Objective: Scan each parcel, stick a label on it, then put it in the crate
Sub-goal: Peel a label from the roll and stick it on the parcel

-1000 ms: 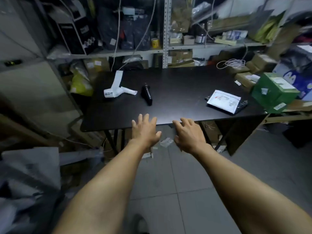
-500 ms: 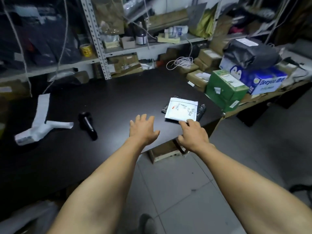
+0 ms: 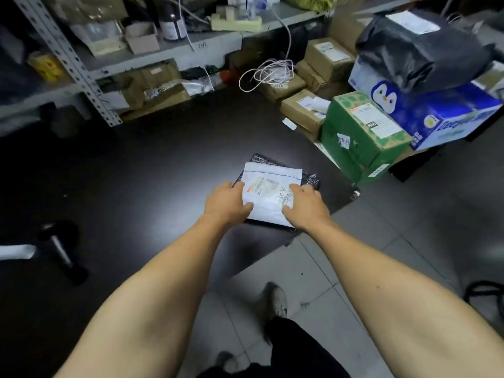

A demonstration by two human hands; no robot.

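Where shelving (image 3: 81, 64) stands, black table (image 3: 136, 173) meets tile floor (image 3: 409, 214).

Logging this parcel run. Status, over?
Both hands, left and right, gripping the white padded mailer atop black bubble mailer. Not scanned; black handheld scanner lies left. Nothing blocking.

Two hands: left hand (image 3: 227, 202), right hand (image 3: 306, 207). One white parcel (image 3: 268, 196) atop one black parcel (image 3: 309, 179). One handheld scanner (image 3: 61, 248). One green box (image 3: 362, 135). One blue penguin box (image 3: 436, 113). One coil of white cable (image 3: 268, 73). One tabletop (image 3: 152, 170).
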